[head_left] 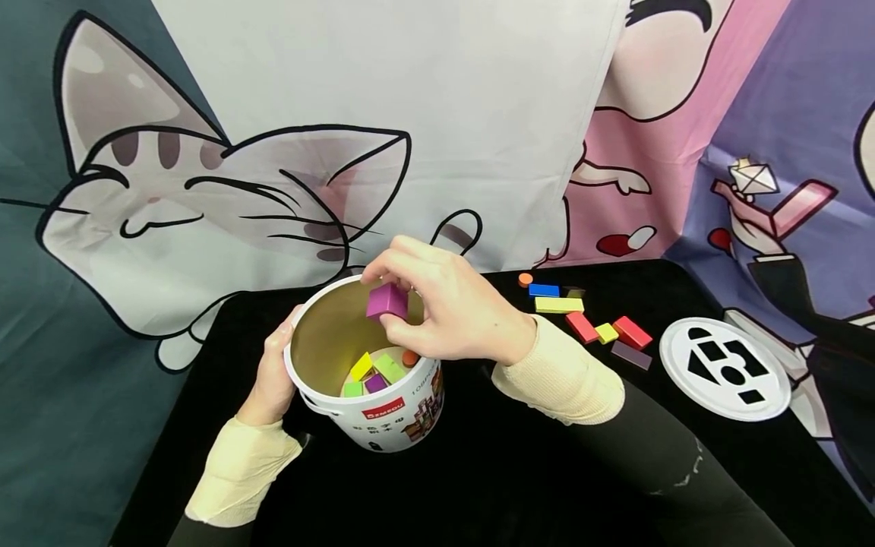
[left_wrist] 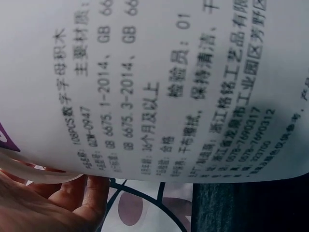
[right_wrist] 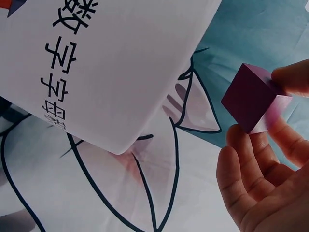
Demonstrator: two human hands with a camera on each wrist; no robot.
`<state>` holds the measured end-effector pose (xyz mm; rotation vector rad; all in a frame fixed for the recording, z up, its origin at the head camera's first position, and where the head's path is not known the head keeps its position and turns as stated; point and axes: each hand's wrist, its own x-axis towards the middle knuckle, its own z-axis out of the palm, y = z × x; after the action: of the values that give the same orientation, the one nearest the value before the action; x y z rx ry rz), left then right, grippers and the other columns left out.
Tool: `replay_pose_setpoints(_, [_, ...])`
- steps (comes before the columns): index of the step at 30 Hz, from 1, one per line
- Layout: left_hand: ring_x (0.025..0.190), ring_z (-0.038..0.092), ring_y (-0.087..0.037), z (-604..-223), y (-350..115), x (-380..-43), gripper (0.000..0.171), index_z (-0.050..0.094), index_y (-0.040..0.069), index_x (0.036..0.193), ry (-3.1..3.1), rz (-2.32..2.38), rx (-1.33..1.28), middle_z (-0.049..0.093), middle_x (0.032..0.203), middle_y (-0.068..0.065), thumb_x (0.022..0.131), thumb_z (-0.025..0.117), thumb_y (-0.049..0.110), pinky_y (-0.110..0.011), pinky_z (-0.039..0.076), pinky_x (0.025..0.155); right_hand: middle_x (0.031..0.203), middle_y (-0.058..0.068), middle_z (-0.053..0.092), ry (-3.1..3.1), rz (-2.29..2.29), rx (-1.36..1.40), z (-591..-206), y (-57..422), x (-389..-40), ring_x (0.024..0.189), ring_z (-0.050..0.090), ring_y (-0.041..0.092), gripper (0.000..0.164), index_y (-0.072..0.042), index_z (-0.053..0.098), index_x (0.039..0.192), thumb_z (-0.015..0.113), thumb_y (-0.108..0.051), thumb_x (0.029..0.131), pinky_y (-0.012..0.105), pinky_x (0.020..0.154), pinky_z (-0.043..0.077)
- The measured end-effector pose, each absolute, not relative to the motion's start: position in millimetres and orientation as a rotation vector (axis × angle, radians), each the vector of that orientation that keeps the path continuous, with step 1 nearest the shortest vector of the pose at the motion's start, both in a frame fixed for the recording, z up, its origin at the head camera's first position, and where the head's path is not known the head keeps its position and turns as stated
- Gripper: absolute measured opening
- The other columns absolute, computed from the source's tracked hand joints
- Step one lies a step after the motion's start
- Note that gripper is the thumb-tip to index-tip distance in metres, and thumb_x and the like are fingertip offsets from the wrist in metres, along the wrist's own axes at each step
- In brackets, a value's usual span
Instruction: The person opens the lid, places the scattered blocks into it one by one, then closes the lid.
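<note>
My right hand (head_left: 454, 304) pinches a purple cube block (head_left: 387, 301) between thumb and fingers over the mouth of a white bucket (head_left: 383, 418). In the right wrist view the purple cube (right_wrist: 248, 99) shows with the thumb on one side and fingertips on the other. My left hand (head_left: 273, 376) grips the bucket at its left rim; in the left wrist view its fingers (left_wrist: 94, 195) curl by the rim. Inside the bucket lie several blocks, among them a yellow block (head_left: 361, 366), a light green block (head_left: 389, 368), a purple block (head_left: 375, 383) and an orange round piece (head_left: 409, 358).
Right of the bucket on the black tabletop (head_left: 478, 471) lie loose blocks, including a blue block (head_left: 544, 290), a long yellow block (head_left: 559, 305) and a red block (head_left: 632, 332). A white lid (head_left: 724, 368) with shaped holes lies further right. A printed cloth (head_left: 472, 91) hangs behind.
</note>
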<state>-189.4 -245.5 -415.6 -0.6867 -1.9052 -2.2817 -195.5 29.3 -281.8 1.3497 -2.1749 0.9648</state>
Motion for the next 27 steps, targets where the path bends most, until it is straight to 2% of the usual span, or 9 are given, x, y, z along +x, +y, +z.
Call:
replay_pose_setpoints(3, [0.114, 0.052, -0.02, -416.3, -245.8, -188.4, 0.046, 0.057, 0.005, 0.129, -1.914, -2.273, -0.632, 0.06, 0.123, -0.005, 0.103, 0.027, 0.028, -0.034, 0.039, 0.098, 0.097, -0.007, 0.054, -2.167, 0.962, 1.357, -282.0, 28.3, -195.4, 0.082, 0.05, 0.0, 0.034, -0.011, 0.064, 0.11, 0.062, -0.016, 0.077, 0.017, 0.072, 0.042])
replay_pose_setpoints(5, [0.114, 0.052, -0.021, -416.5, -245.6, -187.5, 0.047, 0.056, 0.003, 0.129, -1.924, -2.264, -0.599, 0.059, 0.123, -0.006, 0.103, 0.027, 0.029, -0.034, 0.039, 0.099, 0.104, -0.005, 0.056, -2.147, 0.95, 1.389, -282.4, 27.4, -195.5, 0.091, 0.052, 0.001, 0.039, -0.01, 0.063, 0.117, 0.065, -0.021, 0.08, 0.018, 0.08, 0.043])
replay_pose_setpoints(8, [0.116, 0.051, -0.023, -415.5, -245.1, -187.1, 0.048, 0.055, 0.001, 0.13, -1.939, -2.256, -0.598, 0.058, 0.125, -0.008, 0.103, 0.027, 0.029, -0.035, 0.039, 0.1, 0.129, 0.002, 0.054, -2.14, 0.888, 1.44, -283.7, 27.6, -194.0, 0.118, 0.05, 0.007, 0.064, -0.008, 0.055, 0.136, 0.07, -0.039, 0.082, 0.023, 0.1, 0.039])
replay_pose_setpoints(10, [0.118, 0.05, -0.023, -414.5, -244.5, -187.7, 0.048, 0.054, 0.001, 0.131, -1.942, -2.251, -0.609, 0.058, 0.126, -0.008, 0.103, 0.027, 0.029, -0.036, 0.038, 0.1, 0.149, 0.007, 0.041, -2.175, 0.819, 1.46, -285.7, 28.7, -192.2, 0.138, 0.038, 0.014, 0.085, -0.009, 0.044, 0.149, 0.068, -0.055, 0.081, 0.028, 0.112, 0.029])
replay_pose_setpoints(12, [0.118, 0.05, -0.023, -413.6, -244.2, -188.3, 0.048, 0.055, 0.002, 0.131, -1.94, -2.249, -0.619, 0.058, 0.127, -0.007, 0.103, 0.027, 0.029, -0.035, 0.038, 0.1, 0.16, 0.008, 0.028, -2.227, 0.752, 1.457, -288.5, 30.3, -189.8, 0.148, 0.024, 0.017, 0.099, -0.011, 0.034, 0.156, 0.063, -0.066, 0.079, 0.033, 0.117, 0.021])
replay_pose_setpoints(16, [0.116, 0.051, -0.021, -412.8, -242.5, -188.3, 0.046, 0.057, 0.005, 0.129, -1.924, -2.247, -0.622, 0.06, 0.125, -0.005, 0.103, 0.027, 0.029, -0.035, 0.039, 0.1, 0.166, 0.005, 0.014, -2.296, 0.668, 1.447, -294.7, 36.0, -185.2, 0.152, 0.012, 0.02, 0.104, -0.015, 0.024, 0.16, 0.054, -0.074, 0.08, 0.039, 0.12, 0.013])
replay_pose_setpoints(22, [0.118, 0.051, -0.02, -414.0, -241.6, -187.7, 0.048, 0.056, 0.006, 0.132, -1.919, -2.267, -0.632, 0.06, 0.127, -0.004, 0.104, 0.026, 0.03, -0.035, 0.038, 0.102, 0.166, 0.004, 0.013, -2.317, 0.685, 1.409, -302.5, 50.8, -184.6, 0.152, 0.011, 0.021, 0.105, -0.015, 0.026, 0.16, 0.056, -0.074, 0.079, 0.041, 0.12, 0.014])
replay_pose_setpoints(27, [0.117, 0.051, -0.022, -414.1, -240.7, -188.7, 0.05, 0.055, 0.002, 0.132, -1.929, -2.262, -0.601, 0.059, 0.126, -0.006, 0.104, 0.027, 0.032, -0.036, 0.039, 0.101, 0.166, 0.003, 0.015, -2.347, 0.7, 1.347, -311.0, 73.9, -190.2, 0.152, 0.014, 0.023, 0.106, -0.014, 0.028, 0.159, 0.061, -0.072, 0.077, 0.043, 0.12, 0.015])
